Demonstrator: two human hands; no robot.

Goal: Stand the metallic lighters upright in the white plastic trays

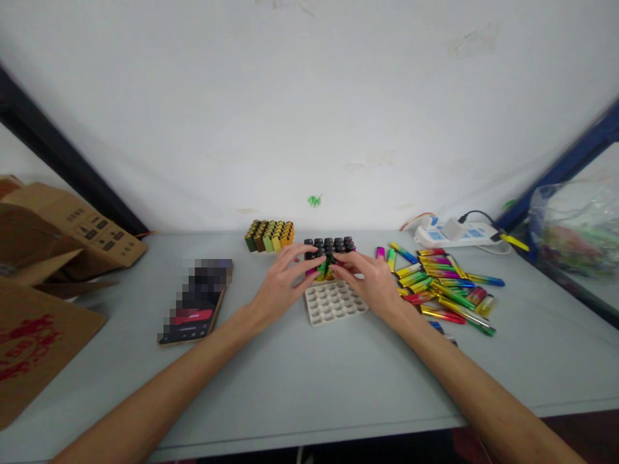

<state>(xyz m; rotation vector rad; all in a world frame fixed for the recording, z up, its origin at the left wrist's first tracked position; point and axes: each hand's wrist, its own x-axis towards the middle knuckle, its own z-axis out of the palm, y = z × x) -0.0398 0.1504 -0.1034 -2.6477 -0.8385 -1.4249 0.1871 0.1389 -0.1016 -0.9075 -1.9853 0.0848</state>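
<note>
My left hand [282, 281] and my right hand [376, 281] meet at the middle of the table, fingers closed in pinches. Between the fingertips are shiny green-and-gold tubes [324, 269], partly hidden by my fingers. These stand at the back rows of a pale tray [336, 303] full of round holes; its front holes show bare. Just behind my fingertips, several black-topped tubes [330, 243] stand upright in tight rows. Which piece each hand grips is hard to make out.
Loose shiny coloured tubes [438, 283] lie piled to the right. Behind left stands a block of gold-topped pieces [269, 236]. A phone [198, 301] and cardboard boxes [72, 225] are at left. A white power strip [454, 232] with cables and a plastic bag [580, 225] are at right.
</note>
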